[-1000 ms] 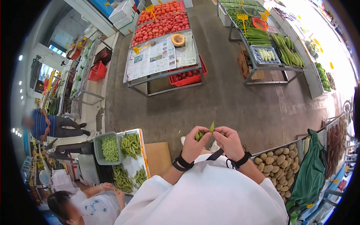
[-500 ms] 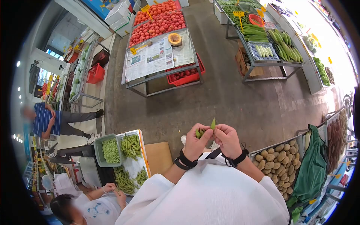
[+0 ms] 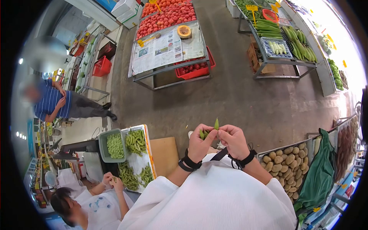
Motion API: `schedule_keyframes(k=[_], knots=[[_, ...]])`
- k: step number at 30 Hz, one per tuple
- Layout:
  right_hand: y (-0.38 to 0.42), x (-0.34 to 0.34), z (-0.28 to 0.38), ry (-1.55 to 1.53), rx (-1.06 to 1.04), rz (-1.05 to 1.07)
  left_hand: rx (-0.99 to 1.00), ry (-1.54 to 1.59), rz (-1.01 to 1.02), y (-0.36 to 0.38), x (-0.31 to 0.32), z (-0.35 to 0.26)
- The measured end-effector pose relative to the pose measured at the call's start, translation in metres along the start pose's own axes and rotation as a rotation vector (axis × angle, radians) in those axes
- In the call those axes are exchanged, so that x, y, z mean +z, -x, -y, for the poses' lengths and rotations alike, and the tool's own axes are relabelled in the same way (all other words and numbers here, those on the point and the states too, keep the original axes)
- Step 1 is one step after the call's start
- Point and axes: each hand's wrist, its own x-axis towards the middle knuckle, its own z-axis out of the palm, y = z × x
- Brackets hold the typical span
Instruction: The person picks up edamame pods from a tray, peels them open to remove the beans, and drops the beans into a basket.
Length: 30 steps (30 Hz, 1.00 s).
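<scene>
In front of my white top, my two hands meet at the fingertips. Between them one green bean pod (image 3: 216, 124) points upward, pinched by the fingers of both. My left hand (image 3: 199, 147) is closed and also keeps several more pods (image 3: 204, 133) in its curled fingers. My right hand (image 3: 235, 143) is closed on the upright pod's lower end, which the fingertips hide. To the left, a white tray (image 3: 136, 168) bears heaps of green pods (image 3: 135, 142), and a grey-green tub (image 3: 102, 147) on its edge holds shelled beans (image 3: 115, 145).
A seated person (image 3: 101, 205) at lower left handles something small. Another person in a striped shirt (image 3: 55, 99) stands at left. Potatoes (image 3: 285, 165) and a green cloth (image 3: 316, 172) lie at right. Ahead are a tomato table (image 3: 165, 50) and a vegetable stand (image 3: 283, 61).
The view has shifted slightly. The person in the striped shirt has moved nearer, and the seated person's hands have risen a little. My hands keep nearly the same hold on the pods.
</scene>
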Motion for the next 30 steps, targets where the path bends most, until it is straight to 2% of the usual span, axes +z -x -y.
schedule_keyframes(k=[5,8,11,14,17,20,22,23,26,28,30], knots=[[-0.006,0.005,-0.01,0.001,0.043,0.007,0.037,-0.026,-0.035,0.007,-0.009,0.007],[-0.008,0.012,-0.014,-0.036,0.07,0.019,-0.025,0.085,-0.034,0.011,-0.014,0.0],[-0.012,0.021,-0.021,-0.037,0.093,0.028,-0.149,0.165,-0.024,0.012,-0.028,-0.002],[-0.015,0.032,-0.028,-0.012,0.117,0.013,-0.316,0.467,0.043,0.01,-0.048,0.005],[-0.018,0.04,-0.033,0.085,0.108,-0.008,-0.27,0.233,-0.023,0.013,-0.06,0.005],[-0.016,0.045,-0.028,0.238,0.116,0.016,0.283,-0.561,-0.063,0.023,-0.067,-0.009],[-0.014,0.05,-0.028,0.328,0.144,0.054,0.415,-0.702,-0.052,0.028,-0.079,-0.007],[-0.012,0.053,-0.032,0.435,0.095,0.056,0.479,-0.774,-0.043,0.031,-0.084,-0.006],[-0.009,0.059,-0.043,0.667,-0.048,0.047,0.444,-0.729,0.005,0.038,-0.091,-0.008],[-0.007,0.058,-0.052,0.714,-0.121,0.022,0.286,-0.626,0.049,0.043,-0.093,-0.017],[-0.002,0.057,-0.06,0.617,-0.048,-0.03,0.183,-0.51,0.079,0.047,-0.094,-0.019]])
